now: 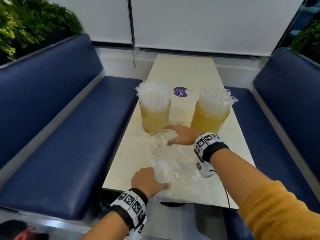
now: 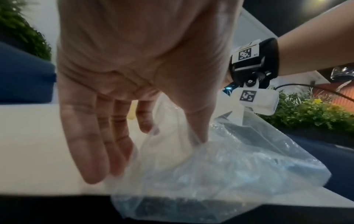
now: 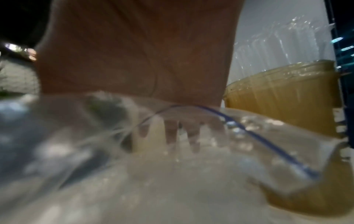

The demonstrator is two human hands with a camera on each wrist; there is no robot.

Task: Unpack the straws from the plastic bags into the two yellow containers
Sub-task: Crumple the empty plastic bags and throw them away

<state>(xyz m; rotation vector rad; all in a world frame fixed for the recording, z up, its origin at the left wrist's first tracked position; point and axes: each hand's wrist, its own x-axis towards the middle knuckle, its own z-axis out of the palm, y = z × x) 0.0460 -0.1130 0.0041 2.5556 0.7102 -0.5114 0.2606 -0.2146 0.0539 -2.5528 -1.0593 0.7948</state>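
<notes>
Two yellow containers stand on the table, the left one (image 1: pixel 154 118) and the right one (image 1: pixel 207 120), both packed with upright wrapped straws (image 1: pixel 153 93). In front of them a clear plastic bag (image 1: pixel 173 163) lies flat and looks empty. My right hand (image 1: pixel 173 135) rests with spread fingers on the bag's far end. Through the plastic (image 3: pixel 95 151) its straight fingers (image 3: pixel 171 133) show, beside a blue zip line (image 3: pixel 249 128) and one yellow container (image 3: pixel 287 98). My left hand (image 1: pixel 152 179) lies on the bag's near end (image 2: pixel 220 166) at the table edge, fingers (image 2: pixel 90 151) straight.
The narrow cream table (image 1: pixel 181 71) runs away from me between two blue benches (image 1: pixel 69 135) (image 1: pixel 277 118). A round purple sticker (image 1: pixel 180 92) lies between the containers. The bag's near corner hangs over the table's front edge (image 1: pixel 138 190). Plants (image 1: pixel 26 23) stand behind the left bench.
</notes>
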